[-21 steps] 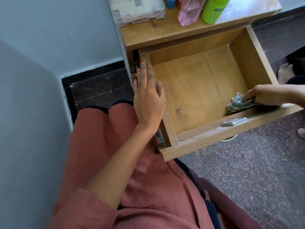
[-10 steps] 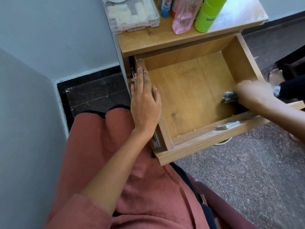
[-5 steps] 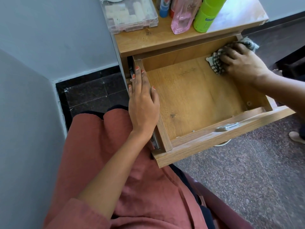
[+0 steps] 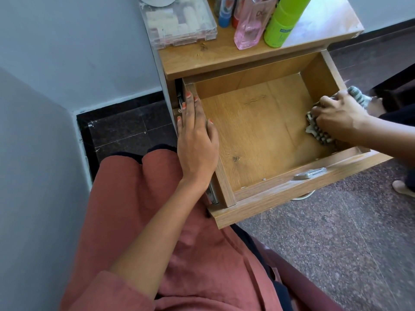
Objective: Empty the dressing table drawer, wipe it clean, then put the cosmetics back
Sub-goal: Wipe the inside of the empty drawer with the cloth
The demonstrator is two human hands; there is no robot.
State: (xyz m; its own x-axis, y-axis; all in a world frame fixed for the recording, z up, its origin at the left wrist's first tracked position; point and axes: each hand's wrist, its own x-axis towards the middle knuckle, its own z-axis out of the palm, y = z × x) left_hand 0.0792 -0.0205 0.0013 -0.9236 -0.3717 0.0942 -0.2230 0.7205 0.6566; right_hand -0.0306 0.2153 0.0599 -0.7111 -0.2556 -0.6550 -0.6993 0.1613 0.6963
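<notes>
Two hands: both are seen at the pulled-out drawer (image 4: 265, 199), whose bare wooden floor is exposed.
Left hand (image 4: 197, 140): laid flat along the drawer's left wall, fingers straight and close together, thumb hung over the inner edge; nothing is gripped.
Right hand (image 4: 336, 116): fingers are curled over a striped cloth (image 4: 317, 134), which is pressed low against the drawer's right wall.
Cosmetics: a pink bottle (image 4: 251, 25), a green bottle (image 4: 283, 23) and a clear box (image 4: 179, 21) are stood on the table top (image 4: 224, 58), behind the drawer.
Change: half a second ago the cloth was held in the far right corner; it is now found nearer the front panel. The left hand is kept where it was.
</notes>
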